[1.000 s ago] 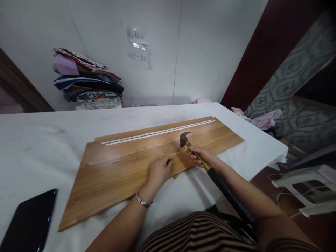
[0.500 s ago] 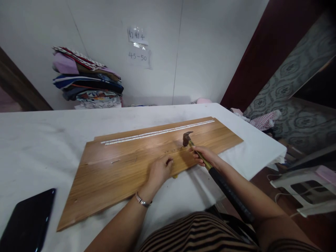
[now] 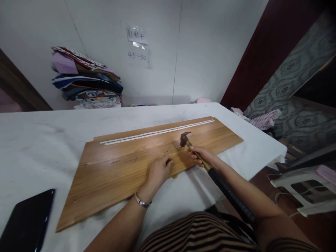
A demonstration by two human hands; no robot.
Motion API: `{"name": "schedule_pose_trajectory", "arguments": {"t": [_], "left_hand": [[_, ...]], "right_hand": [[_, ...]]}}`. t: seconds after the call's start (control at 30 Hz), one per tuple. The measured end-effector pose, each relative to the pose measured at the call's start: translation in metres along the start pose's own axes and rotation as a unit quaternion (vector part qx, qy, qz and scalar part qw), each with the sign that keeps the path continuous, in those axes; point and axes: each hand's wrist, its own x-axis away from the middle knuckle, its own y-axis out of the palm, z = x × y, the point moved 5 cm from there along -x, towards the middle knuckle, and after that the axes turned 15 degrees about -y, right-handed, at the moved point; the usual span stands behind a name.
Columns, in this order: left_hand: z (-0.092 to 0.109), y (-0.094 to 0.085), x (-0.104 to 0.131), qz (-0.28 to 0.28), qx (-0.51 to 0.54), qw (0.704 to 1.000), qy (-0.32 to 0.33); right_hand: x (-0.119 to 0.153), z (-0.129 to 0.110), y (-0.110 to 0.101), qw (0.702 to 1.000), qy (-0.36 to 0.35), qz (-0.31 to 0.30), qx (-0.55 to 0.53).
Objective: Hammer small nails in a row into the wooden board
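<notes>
A wood-grain board (image 3: pixel 102 182) lies on the white-covered table. My right hand (image 3: pixel 201 156) grips a claw hammer (image 3: pixel 186 140) by its yellow shaft near the head; the black grip runs back along my forearm. The hammer head is at the board's surface, just right of a short row of small nails or marks (image 3: pixel 170 151). Closed, my left hand (image 3: pixel 160 169) rests on the board's near part, left of the hammer; whether its fingers hold anything is too small to tell. A loose nail (image 3: pixel 114 161) lies on the board at the left.
Two white measuring strips (image 3: pixel 157 132) run along the board's far side. A black tablet-like object (image 3: pixel 27 220) lies at the table's left. Folded cloths (image 3: pixel 88 78) are stacked at the back left. A white plastic stool (image 3: pixel 306 192) stands at the right, beside the table (image 3: pixel 252 154).
The hammer head and my right hand have moved slightly left and the head sits a little closer to the row of small marks. My left hand has hardly moved.
</notes>
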Motion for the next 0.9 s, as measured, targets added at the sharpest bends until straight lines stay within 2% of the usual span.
{"name": "schedule_pose_trajectory", "arguments": {"t": [0.23,0.43,0.57,0.9], "left_hand": [[0.000,-0.001,0.001,0.002,0.002,1.000,-0.003],[-0.002,0.000,0.001,0.005,0.001,1.000,-0.002],[-0.003,0.001,0.000,0.005,-0.002,1.000,-0.003],[-0.002,-0.001,0.002,0.010,-0.020,1.000,-0.008]], "right_hand": [[0.001,0.002,0.004,1.000,0.013,0.003,0.000],[0.002,-0.005,-0.007,1.000,-0.013,0.002,-0.002],[-0.001,-0.001,-0.014,1.000,-0.004,0.008,0.006],[0.003,-0.002,-0.015,1.000,0.002,-0.005,0.002]]}}
